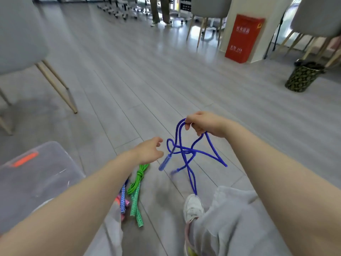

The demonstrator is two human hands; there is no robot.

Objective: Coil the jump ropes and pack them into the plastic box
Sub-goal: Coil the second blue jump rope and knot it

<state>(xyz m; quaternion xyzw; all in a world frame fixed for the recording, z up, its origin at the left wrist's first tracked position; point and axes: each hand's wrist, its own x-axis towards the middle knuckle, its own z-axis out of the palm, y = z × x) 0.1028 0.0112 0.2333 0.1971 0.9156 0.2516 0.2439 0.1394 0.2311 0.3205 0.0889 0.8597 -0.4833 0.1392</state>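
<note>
The right hand (203, 123) has its fingers curled around the blue jump rope (186, 154), pinching a doubled bend of cord at its top so the loops hang below the fist in the air. From that grip the strands drop and cross one another in a loose tangle; one long loop reaches down almost to the white shoe (193, 206), another swings out to the right and below the hand, and the blue handle (164, 162) dangles tilted at the tangle's left side, blurred. Just left of that handle the left hand (149, 150) hovers with fingers loosely bent and apart, holding nothing; its fingertips are close to the cord but whether they touch it cannot be told. Below the left hand, on the grey plank floor (147, 80), lies the green jump rope (137, 183), already bundled and knotted, its patterned green handles pointing toward the person. Beside it to the left, partly hidden by the left forearm, lie patterned blue and pink handles (123, 201) of further ropes. Further left, under that forearm, sits the clear plastic box (42, 174) with an orange latch (25, 159) on its lid. Light grey trousers cover the person's knees at the bottom. Well beyond the right hand stand a red cabinet (243, 38), a dark patterned bin (302, 76) and grey chairs (20, 34).
</note>
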